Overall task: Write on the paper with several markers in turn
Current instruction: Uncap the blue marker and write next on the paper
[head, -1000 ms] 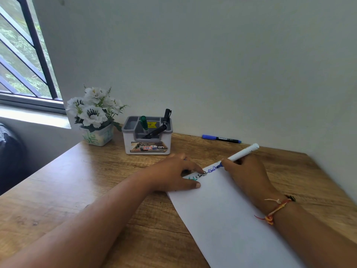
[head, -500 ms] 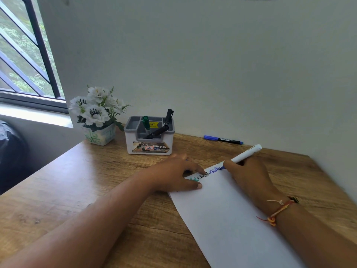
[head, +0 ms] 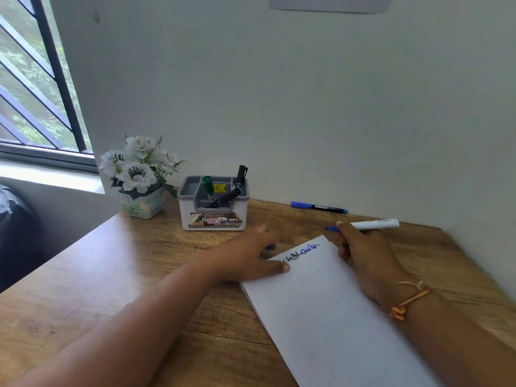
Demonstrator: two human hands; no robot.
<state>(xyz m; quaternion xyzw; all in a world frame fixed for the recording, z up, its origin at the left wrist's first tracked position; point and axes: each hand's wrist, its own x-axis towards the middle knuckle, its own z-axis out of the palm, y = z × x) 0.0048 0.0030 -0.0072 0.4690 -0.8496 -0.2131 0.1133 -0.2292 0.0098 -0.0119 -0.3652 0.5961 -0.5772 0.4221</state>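
- Wooden table (head: pixel 111 275) set into a corner, with a pale wall (head: pixel 279 93) behind and to the right. A barred window (head: pixel 33 93) is at the far left, with greenery outside.
- The paper (head: pixel 335 317) lies slantwise on the near right part of the table. Its far end carries a line of writing (head: pixel 301 251), dark at the left and blue at the right.
- The left hand (head: pixel 245 258) lies flat and relaxed at the paper's far left corner, with its thumb pressing on the sheet. Its fingers reach past the edge onto the wood and are blurred. A small blue thing shows beneath them, too blurred to tell what it is.
- The right hand (head: pixel 363 255) grips a white marker (head: pixel 371 224) that lies nearly level. Its blue tip points left and is clear of the sheet, beyond the far edge. The hand covers part of the paper's right edge, and a thread bracelet (head: pixel 410 300) is on the wrist.
- The two hands are apart, with the written line between them.
- Behind the left hand stands a grey and white organiser (head: pixel 213 216) holding a green marker (head: pixel 208 185) and black markers (head: pixel 240 177).
- A pot of white flowers (head: pixel 141 177) stands just left of the organiser.
- A blue-capped marker (head: pixel 319 208) lies along the foot of the wall, beyond the right hand.
- A dark shape (head: pixel 14 233) sits off the table at the left.
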